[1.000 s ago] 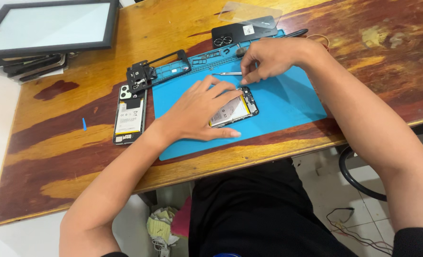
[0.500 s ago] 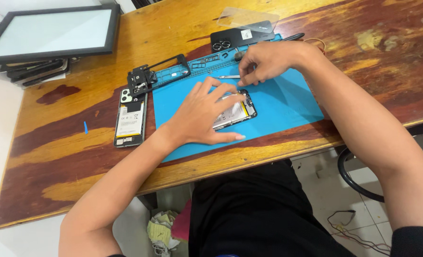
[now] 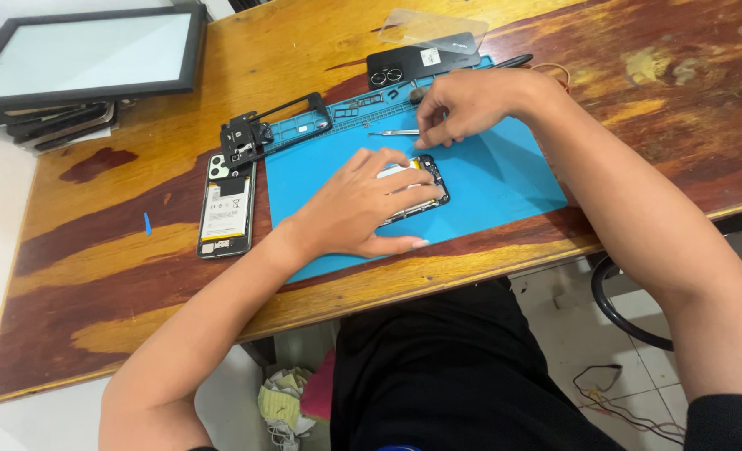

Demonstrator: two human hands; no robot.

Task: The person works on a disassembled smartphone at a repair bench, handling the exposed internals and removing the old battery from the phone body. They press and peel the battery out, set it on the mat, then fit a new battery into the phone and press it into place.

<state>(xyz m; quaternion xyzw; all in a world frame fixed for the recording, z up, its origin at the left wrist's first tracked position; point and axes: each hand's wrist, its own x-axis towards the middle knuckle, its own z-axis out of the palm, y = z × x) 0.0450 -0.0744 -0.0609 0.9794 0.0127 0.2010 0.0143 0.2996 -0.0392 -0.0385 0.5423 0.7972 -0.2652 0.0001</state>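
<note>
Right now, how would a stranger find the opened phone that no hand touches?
Start at the blue mat on the wooden table. Just off its left edge lies the opened phone, on bare wood. Unlike the one under the left hand, it lies uncovered, showing a white battery.

Both forearms bare to above the elbow, no watch, rings or bands visible. Left hand (image 3: 363, 205): nails short, thumbnail pale. Right hand (image 3: 467, 104): same, unadorned. Black sleeve (image 3: 726, 422) edge shows at the right upper arm. Black garment (image 3: 454, 376) covers torso and lap, plain, no visible markings.
</note>
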